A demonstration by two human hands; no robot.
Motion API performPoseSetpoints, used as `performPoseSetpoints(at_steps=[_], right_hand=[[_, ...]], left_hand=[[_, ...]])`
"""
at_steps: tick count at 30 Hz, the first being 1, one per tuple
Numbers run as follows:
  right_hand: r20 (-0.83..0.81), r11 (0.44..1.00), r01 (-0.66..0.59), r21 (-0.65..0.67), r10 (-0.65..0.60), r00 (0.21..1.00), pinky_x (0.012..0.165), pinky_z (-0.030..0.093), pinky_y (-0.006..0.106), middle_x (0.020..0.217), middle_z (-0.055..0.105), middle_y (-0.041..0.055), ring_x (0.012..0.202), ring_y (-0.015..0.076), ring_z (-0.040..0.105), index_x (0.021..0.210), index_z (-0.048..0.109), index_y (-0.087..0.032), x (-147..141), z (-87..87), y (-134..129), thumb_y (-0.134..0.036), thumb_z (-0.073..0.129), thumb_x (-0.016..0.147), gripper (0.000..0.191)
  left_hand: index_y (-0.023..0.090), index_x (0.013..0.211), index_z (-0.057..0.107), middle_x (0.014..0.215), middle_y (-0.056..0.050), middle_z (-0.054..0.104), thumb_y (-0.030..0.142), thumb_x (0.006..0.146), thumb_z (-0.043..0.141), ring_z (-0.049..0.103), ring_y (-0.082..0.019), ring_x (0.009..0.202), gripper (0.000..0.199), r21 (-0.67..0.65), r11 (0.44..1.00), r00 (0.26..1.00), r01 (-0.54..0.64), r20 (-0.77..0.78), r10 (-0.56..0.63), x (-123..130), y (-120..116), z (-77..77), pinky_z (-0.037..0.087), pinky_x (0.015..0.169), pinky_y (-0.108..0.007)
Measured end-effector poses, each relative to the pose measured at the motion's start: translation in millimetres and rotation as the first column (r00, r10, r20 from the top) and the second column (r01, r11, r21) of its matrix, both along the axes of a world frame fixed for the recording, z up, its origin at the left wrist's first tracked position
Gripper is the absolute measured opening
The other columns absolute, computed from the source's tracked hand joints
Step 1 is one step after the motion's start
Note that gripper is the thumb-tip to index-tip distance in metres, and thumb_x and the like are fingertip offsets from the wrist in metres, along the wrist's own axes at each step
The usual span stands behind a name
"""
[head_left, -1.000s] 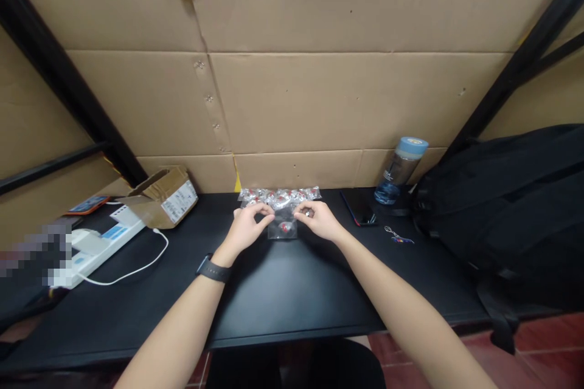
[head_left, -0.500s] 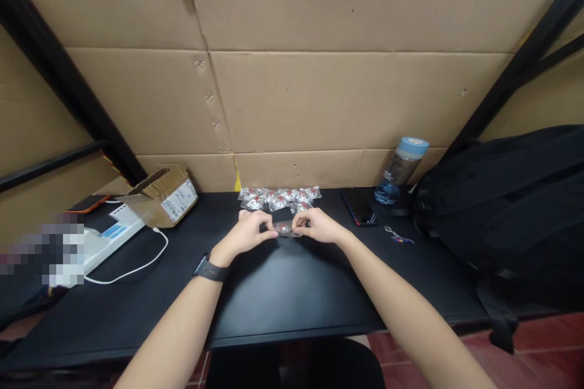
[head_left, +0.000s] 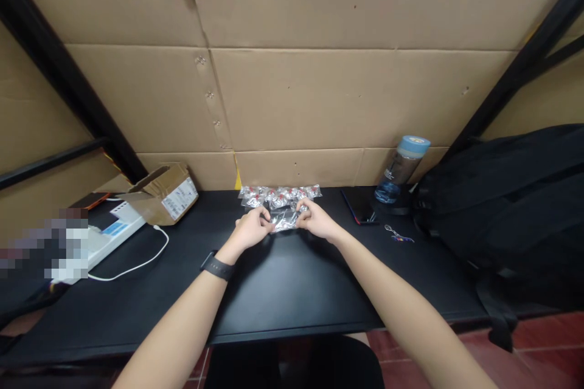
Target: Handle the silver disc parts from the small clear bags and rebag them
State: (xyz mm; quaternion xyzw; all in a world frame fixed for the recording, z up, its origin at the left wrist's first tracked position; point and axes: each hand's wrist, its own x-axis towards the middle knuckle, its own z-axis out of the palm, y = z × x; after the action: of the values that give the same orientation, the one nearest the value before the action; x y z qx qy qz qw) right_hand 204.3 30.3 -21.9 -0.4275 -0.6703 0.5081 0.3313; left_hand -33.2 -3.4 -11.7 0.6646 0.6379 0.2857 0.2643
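Observation:
Between my two hands a small clear plastic bag [head_left: 283, 220] is stretched just above the black tabletop [head_left: 292, 298]. My left hand [head_left: 253, 227], with a dark watch on its wrist, pinches the bag's left end. At the other end my right hand [head_left: 314, 219] has it between thumb and fingers. What the bag holds, if anything, I cannot make out through the glare. Right behind it lie several small clear packets [head_left: 278, 196] with red marks, in rows against the cardboard wall; my hands partly cover the nearest ones.
On the left stand an open cardboard box [head_left: 171, 194] and a white power strip [head_left: 114, 237] with a white cable [head_left: 146, 264]. To the right are a phone [head_left: 359, 205], a keychain [head_left: 398, 234], a blue-lidded bottle [head_left: 401, 170] and a black backpack [head_left: 511, 213]. Cardboard [head_left: 292, 103] lines the back.
The bag has turned or spread between my fingers: its red mark no longer shows, and a shinier, wider face does. My right hand has shifted slightly up.

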Motion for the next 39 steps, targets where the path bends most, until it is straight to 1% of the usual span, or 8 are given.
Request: performPoseSetpoints(at_steps=[3,7,13,18,24,31,36,39], right_hand=[[0.187,0.983,-0.010,0.184,-0.025,0.982,0.057,0.039,0.021,0.070,0.066,-0.0038,0.055,0.0101,0.052,0.099,0.064,-0.022,-4,-1.8,-2,-0.012,0.058,0.075,0.026],[0.426,0.914,-0.110,0.391,-0.074,0.902,0.071,0.045,0.025,0.071,0.064,-0.0007,0.062,0.0120,0.055,0.104,0.077,-0.022,-8,1.4,-8,-0.009,0.054,0.081,0.035],[0.547,0.783,-0.236,0.576,-0.154,0.823,0.101,0.044,0.038,0.124,0.063,0.0102,0.115,0.0266,0.055,0.119,0.075,-0.024,-7,3.7,-13,-0.028,0.073,0.081,0.038],[0.562,0.781,-0.286,0.555,-0.099,0.821,0.100,0.045,0.037,0.114,0.073,0.0072,0.108,0.0230,0.063,0.123,0.072,-0.027,-8,3.9,-9,-0.028,0.053,0.099,0.031],[0.511,0.837,-0.097,0.538,-0.233,0.827,0.088,0.049,0.032,0.111,0.077,0.0046,0.101,0.0237,0.069,0.123,0.072,-0.031,-11,7.7,-11,-0.038,0.048,0.101,0.033],[0.470,0.829,0.080,0.553,-0.390,0.792,0.076,0.047,0.029,0.097,0.076,0.0012,0.083,0.0199,0.068,0.113,0.072,-0.029,0,9.3,-5,-0.028,0.058,0.091,0.025],[0.490,0.803,0.076,0.592,-0.433,0.757,0.089,0.045,0.029,0.108,0.071,0.0056,0.103,0.0210,0.063,0.107,0.072,-0.023,19,12.1,10,-0.021,0.056,0.089,0.024],[0.575,0.799,0.055,0.598,-0.476,0.665,0.095,0.043,0.032,0.124,0.065,0.0104,0.113,0.0245,0.059,0.117,0.069,-0.021,31,10.2,16,-0.024,0.052,0.093,0.030]], left_hand=[[0.027,0.097,0.059,0.078,0.006,0.076,0.025,0.078,0.065,0.069,-0.020,0.084,0.020,-0.006,1.000,0.991,-0.005,-0.136,0.004,8,-5,2.8,0.037,0.085,-0.036],[0.033,0.108,0.067,0.090,0.001,0.076,0.024,0.089,0.054,0.065,-0.024,0.097,0.025,0.100,0.993,0.956,0.061,-0.293,-0.030,15,-9,1.4,0.033,0.090,-0.041],[0.034,0.104,0.077,0.125,-0.006,0.066,0.046,0.093,0.055,0.049,-0.032,0.121,0.028,0.205,0.964,0.903,0.169,-0.425,-0.068,11,-10,-4.3,0.032,0.095,-0.047],[0.029,0.105,0.074,0.120,-0.008,0.071,0.041,0.088,0.064,0.051,-0.032,0.124,0.024,0.216,0.946,0.910,0.243,-0.389,-0.145,6,-8,-0.6,0.028,0.101,-0.046],[0.030,0.103,0.073,0.097,-0.004,0.078,0.039,0.095,0.054,0.067,-0.027,0.100,0.023,0.170,0.970,0.957,0.175,-0.261,-0.127,3,-3,5.6,0.030,0.096,-0.041],[0.025,0.103,0.071,0.093,-0.008,0.076,0.038,0.093,0.055,0.060,-0.029,0.107,0.022,0.266,0.963,0.944,0.030,-0.324,0.060,-8,10,-6.3,0.028,0.094,-0.042],[0.024,0.120,0.062,0.106,-0.010,0.072,0.037,0.090,0.059,0.058,-0.030,0.107,0.032,0.342,0.935,0.908,-0.099,-0.353,0.225,-14,20,-10.0,0.032,0.094,-0.044],[0.022,0.124,0.059,0.121,-0.014,0.066,0.037,0.093,0.052,0.056,-0.032,0.111,0.035,0.375,0.911,0.872,-0.172,-0.372,0.317,-18,23,-14.4,0.035,0.096,-0.048]])
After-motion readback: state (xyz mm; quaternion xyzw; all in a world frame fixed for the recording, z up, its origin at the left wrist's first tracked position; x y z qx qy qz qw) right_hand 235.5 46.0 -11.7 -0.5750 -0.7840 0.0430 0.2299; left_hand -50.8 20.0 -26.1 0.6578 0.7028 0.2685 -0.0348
